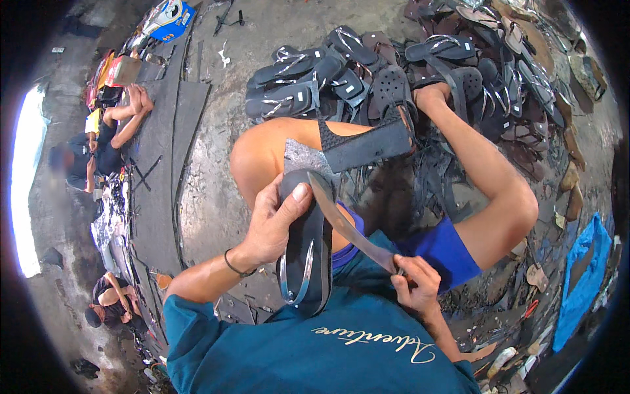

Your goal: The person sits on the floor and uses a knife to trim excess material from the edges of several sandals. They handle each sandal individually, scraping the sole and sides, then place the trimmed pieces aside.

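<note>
My left hand (274,220) is closed around the toe end of a black flip-flop (308,246) with a shiny silver strap, its thumb pressed on the sole. In my right hand (418,284) is the handle of a long curved knife (354,235). The blade slants up to the left, and its tip lies against the flip-flop's edge beside my left thumb. Under the toe end a rough grey pad (303,156) covers part of my bent leg, next to a black block (367,148) strapped over the same leg.
A heap of black flip-flops (282,98) lies beyond my legs, with a perforated clog (392,88) in it. Dark sheets (157,157) spread on the left floor, near a seated person (85,154) and another (115,302). Blue sheeting (581,282) lies right among scraps.
</note>
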A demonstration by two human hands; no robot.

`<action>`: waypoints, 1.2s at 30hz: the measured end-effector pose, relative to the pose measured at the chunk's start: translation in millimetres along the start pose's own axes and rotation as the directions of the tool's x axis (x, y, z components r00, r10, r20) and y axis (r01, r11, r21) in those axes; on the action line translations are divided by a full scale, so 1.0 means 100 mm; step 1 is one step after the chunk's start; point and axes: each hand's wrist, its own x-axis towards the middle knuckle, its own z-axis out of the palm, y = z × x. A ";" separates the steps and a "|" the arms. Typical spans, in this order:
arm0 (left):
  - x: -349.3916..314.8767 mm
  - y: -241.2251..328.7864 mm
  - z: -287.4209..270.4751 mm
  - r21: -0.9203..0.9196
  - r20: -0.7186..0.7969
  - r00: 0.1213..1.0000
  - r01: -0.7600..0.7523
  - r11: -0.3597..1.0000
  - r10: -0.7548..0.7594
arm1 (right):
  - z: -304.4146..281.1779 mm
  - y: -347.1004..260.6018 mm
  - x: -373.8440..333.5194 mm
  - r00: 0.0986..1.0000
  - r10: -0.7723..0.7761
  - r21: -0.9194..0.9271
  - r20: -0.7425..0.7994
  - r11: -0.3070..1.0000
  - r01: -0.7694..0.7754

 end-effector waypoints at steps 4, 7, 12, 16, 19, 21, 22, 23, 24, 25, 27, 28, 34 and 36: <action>-0.04 -0.02 0.01 -0.065 0.137 0.990 -0.036 0.997 0.045 | -0.07 -0.08 0.18 0.992 -0.107 -0.174 -0.072 0.980 0.093; -0.04 -0.03 -0.04 0.017 0.218 0.974 -0.069 0.997 0.064 | -0.24 -0.23 0.35 0.994 -0.102 -0.201 -0.033 0.975 0.094; -0.07 0.03 0.13 0.054 0.293 0.954 -0.080 0.995 0.061 | -0.56 -0.56 0.63 0.995 -0.011 -0.224 0.095 0.974 0.033; -0.01 0.08 0.25 0.142 0.434 0.901 -0.075 0.987 0.006 | -0.84 -0.82 0.92 0.961 0.120 -0.207 0.250 0.976 -0.068; -0.02 0.14 0.34 0.241 0.457 0.886 -0.038 0.970 -0.079 | -0.93 -0.91 1.07 0.945 0.132 -0.185 0.298 0.980 -0.079; -0.03 0.13 0.40 0.198 0.456 0.889 -0.139 0.970 0.034 | -0.94 -0.89 1.17 0.933 0.102 -0.155 0.346 0.987 -0.050; -0.04 0.12 0.42 0.230 0.449 0.894 -0.127 0.965 0.010 | -0.94 -0.90 1.25 0.928 0.062 -0.172 0.368 0.985 0.003; -0.05 0.13 0.44 0.265 0.449 0.893 -0.124 0.956 -0.009 | -0.95 -0.93 1.34 0.926 0.014 -0.193 0.378 0.979 0.064; -0.06 0.14 0.45 0.300 0.447 0.894 -0.121 0.946 -0.027 | -0.94 -0.92 1.38 0.916 0.043 -0.170 0.399 0.985 0.028; -0.06 0.15 0.47 0.308 0.463 0.886 -0.139 0.941 -0.021 | -0.92 -0.90 1.41 0.904 0.069 -0.146 0.422 0.989 -0.007; 0.01 0.24 0.50 0.329 0.494 0.869 -0.195 0.924 0.007 | -0.86 -0.84 1.45 0.928 0.023 0.009 0.371 1.000 -0.028; 0.04 0.39 0.56 0.319 0.510 0.856 -0.281 0.905 0.086 | -0.80 -0.78 1.45 0.955 -0.034 0.143 0.294 0.990 -0.008; 0.00 1.53 0.67 0.846 0.404 0.809 -0.508 0.161 0.426 | -0.69 -0.56 1.58 0.937 -0.334 0.094 -0.101 0.935 0.343; -0.18 1.19 0.43 0.446 0.814 0.581 -0.641 0.624 0.015 | -0.45 -0.44 1.48 0.919 -0.296 0.118 -0.260 0.935 0.334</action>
